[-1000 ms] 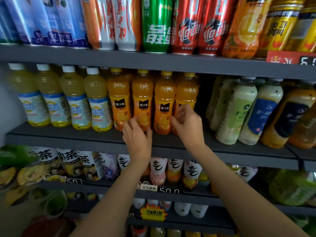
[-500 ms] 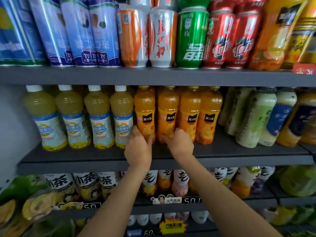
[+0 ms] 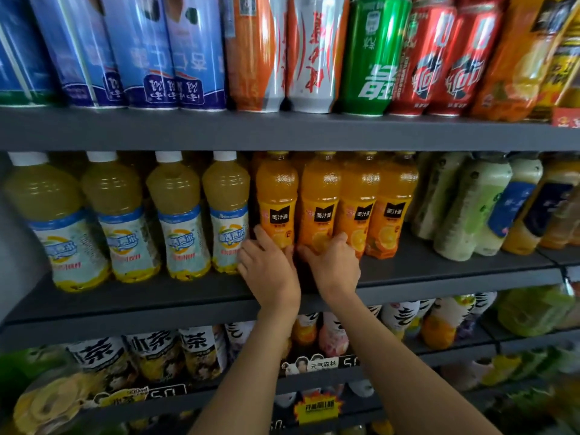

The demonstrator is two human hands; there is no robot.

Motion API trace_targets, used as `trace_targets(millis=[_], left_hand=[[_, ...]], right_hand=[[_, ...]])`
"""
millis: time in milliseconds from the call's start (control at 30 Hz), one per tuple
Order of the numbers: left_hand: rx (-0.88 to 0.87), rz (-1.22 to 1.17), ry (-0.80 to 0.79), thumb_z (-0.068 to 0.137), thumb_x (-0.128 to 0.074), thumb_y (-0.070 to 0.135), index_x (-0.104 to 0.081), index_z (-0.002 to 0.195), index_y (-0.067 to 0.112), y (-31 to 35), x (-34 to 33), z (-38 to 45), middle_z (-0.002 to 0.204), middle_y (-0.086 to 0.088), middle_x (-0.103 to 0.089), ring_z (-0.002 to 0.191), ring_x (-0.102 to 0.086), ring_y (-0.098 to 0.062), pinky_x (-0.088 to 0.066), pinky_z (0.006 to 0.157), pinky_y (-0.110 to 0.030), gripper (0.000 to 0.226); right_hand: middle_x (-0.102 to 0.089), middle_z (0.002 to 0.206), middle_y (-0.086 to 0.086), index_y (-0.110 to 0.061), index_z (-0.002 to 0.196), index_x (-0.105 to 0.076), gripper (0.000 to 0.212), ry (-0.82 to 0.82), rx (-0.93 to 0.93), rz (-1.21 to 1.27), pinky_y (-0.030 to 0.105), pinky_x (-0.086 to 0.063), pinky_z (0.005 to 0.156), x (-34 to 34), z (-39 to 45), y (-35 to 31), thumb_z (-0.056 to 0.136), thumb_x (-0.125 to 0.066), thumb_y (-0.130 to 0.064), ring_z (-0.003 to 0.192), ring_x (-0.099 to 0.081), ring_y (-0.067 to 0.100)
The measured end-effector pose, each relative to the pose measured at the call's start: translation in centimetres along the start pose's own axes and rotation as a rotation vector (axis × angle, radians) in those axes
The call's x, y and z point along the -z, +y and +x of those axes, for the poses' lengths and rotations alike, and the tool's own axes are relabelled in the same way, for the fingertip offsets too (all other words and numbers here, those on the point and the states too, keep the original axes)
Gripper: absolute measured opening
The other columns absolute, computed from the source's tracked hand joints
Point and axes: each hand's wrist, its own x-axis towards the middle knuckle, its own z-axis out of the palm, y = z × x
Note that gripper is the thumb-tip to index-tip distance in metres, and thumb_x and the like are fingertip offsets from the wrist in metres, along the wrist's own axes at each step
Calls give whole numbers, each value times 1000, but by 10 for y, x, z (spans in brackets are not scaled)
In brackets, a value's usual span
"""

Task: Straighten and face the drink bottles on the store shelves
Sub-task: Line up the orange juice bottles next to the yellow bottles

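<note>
While both arms reach up to the middle shelf [image 3: 439, 271], the left hand [image 3: 270, 271] wraps its fingers round the base of the leftmost orange juice bottle [image 3: 276, 196], and the right hand [image 3: 335, 265] grasps the base of the second orange juice bottle [image 3: 320, 199] just beside it. Four orange bottles stand upright in a row near the shelf's middle, black labels facing forward, touching side by side. Left of them stand four yellow drink bottles with white caps [image 3: 175, 215], slightly tilted. Pale green bottles [image 3: 470, 208] lean at the right. Cans [image 3: 370, 54] line the shelf above.
</note>
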Motion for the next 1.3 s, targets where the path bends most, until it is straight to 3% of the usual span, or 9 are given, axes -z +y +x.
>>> trace_targets(millis=[467,567,667,800,900,1000,1133,1300], left_hand=[[-30,-17,15,94,-51,37,-16,147,11,-6,3,-6,139,-15,-34,129,-33,-29,-29,102,-38,69],[-105,-103,49,92,-56,27,-30,142,9,-19,11,-13,136,-15,-38,126,-38,-28,-35,99,-38,59],[-137,-174,191,87,-62,17,-47,129,6,-45,23,-16,122,-16,-48,113,-48,-30,-40,90,-40,46],[-7,-249,347,82,-66,10,-51,120,2,-78,47,-3,117,-19,-50,112,-47,-34,-38,89,-43,41],[106,-290,392,82,-68,9,-50,119,-1,-97,59,6,117,-21,-49,113,-45,-36,-38,92,-45,42],[130,-271,334,82,-69,14,-46,124,-6,-112,65,12,122,-25,-47,117,-43,-40,-39,95,-46,52],[78,-145,87,86,-65,28,-33,139,1,-121,68,24,137,-19,-42,127,-37,-33,-36,100,-42,67],[66,-136,27,88,-63,29,-32,138,3,-121,67,30,138,-18,-40,127,-37,-32,-39,100,-44,64]], right_hand=[[-58,118,15,-6,116,-35,60,-23,22,-29,38,-45,77,2,-1,-1,83,-66,-46,107,-58,35],[-57,119,17,-5,115,-35,61,-51,18,-21,40,-45,77,3,0,-2,83,-66,-46,108,-57,36],[-56,120,18,-3,122,-33,64,-31,1,1,42,-45,80,8,-5,-2,84,-66,-43,109,-56,37],[-64,99,14,-4,118,-44,47,145,146,160,35,-41,70,7,-29,-11,89,-62,-35,95,-61,35],[-64,80,9,-7,109,-56,41,59,355,117,31,-42,61,-8,-42,-36,87,-63,-40,80,-64,29],[-66,91,12,-10,118,-53,53,-52,387,3,31,-42,63,-26,-49,-57,84,-63,-49,88,-63,29],[-63,107,12,-8,115,-46,48,-152,306,-44,36,-44,70,-44,-52,-65,87,-61,-44,101,-60,32],[-60,116,15,-7,116,-43,48,-190,252,-100,40,-47,79,-58,-55,-72,87,-63,-40,108,-58,34]])
